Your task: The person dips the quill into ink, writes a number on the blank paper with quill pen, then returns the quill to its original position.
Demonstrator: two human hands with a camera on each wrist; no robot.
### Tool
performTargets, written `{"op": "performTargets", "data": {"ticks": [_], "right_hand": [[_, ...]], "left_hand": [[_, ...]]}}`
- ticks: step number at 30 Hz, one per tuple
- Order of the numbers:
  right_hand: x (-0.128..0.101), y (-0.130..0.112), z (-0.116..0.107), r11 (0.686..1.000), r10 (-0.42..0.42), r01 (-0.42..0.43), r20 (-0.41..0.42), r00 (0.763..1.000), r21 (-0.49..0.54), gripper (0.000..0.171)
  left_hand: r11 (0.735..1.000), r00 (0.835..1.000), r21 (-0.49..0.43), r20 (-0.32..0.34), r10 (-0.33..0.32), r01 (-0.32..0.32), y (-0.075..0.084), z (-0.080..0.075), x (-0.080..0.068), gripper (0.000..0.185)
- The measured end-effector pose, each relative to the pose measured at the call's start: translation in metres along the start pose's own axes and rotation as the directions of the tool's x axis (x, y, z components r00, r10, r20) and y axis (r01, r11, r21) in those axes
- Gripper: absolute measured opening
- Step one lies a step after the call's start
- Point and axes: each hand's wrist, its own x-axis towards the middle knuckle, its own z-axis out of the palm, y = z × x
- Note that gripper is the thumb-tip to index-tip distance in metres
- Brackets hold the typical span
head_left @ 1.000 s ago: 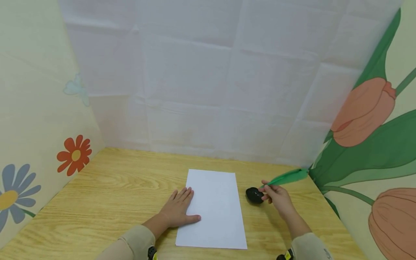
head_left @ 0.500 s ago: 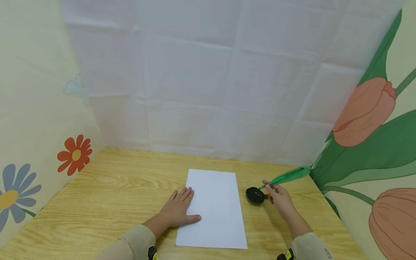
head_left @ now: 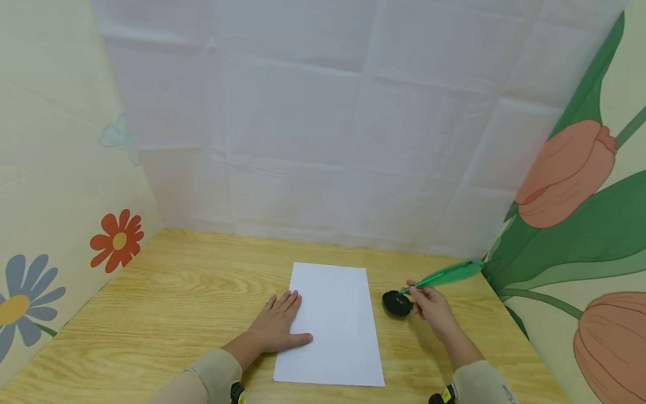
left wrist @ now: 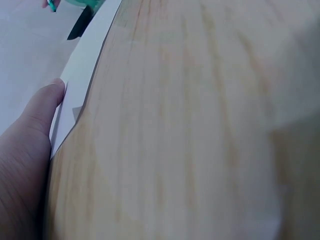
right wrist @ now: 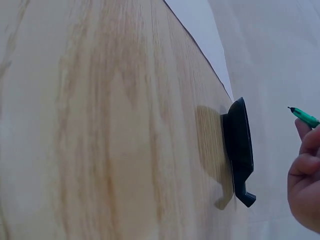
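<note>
Bench (head_left: 166, 292) carries a white sheet (head_left: 333, 325) lying flat mid-bench; walls with flower prints stand around. Left hand (head_left: 278, 324) lies flat, fingers straight, released grip, pressing the sheet's left edge. Right hand (head_left: 433, 307) pinches a green quill pen (head_left: 444, 276), grip clenched on its shaft, tip just above a small black inkwell (head_left: 396, 303) that sits on the bench just right of the sheet.

Step in hand, by the look of it: dipping the pen at the inkwell, sheet pinned. Next move likely calls for carrying the tip across to the sheet without dragging the inkwell, left hand holding the paper steady.

Head view shows the whole layout and both hands. Right wrist view shows the inkwell (right wrist: 239, 150) side-on, a gap between it and the pen tip (right wrist: 303, 117), and a few fingers (right wrist: 305, 175). Left wrist view shows only a thumb (left wrist: 45, 107) on the sheet edge (left wrist: 82, 67), blurred.
</note>
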Motion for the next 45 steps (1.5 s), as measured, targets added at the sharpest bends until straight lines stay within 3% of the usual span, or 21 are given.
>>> {"op": "performTargets", "data": {"ticks": [9,36,45], "right_hand": [[0.003,-0.001,0.002,1.000,-0.006,0.006,0.000,1.000,-0.013,0.044],[0.014,0.014,0.008,0.999,0.049,-0.050,-0.037,0.998,-0.014,0.043],[0.017,0.023,0.008,0.996,0.035,-0.038,-0.045,0.998,-0.080,0.039]], "left_hand": [[1.000,1.000,0.020,0.013,-0.007,0.007,0.004,-0.006,-0.003,0.105],[1.000,1.000,0.022,0.011,-0.011,0.011,0.002,-0.004,-0.001,0.104],[1.000,1.000,0.021,0.013,-0.007,0.007,0.002,-0.006,-0.003,0.104]]}}
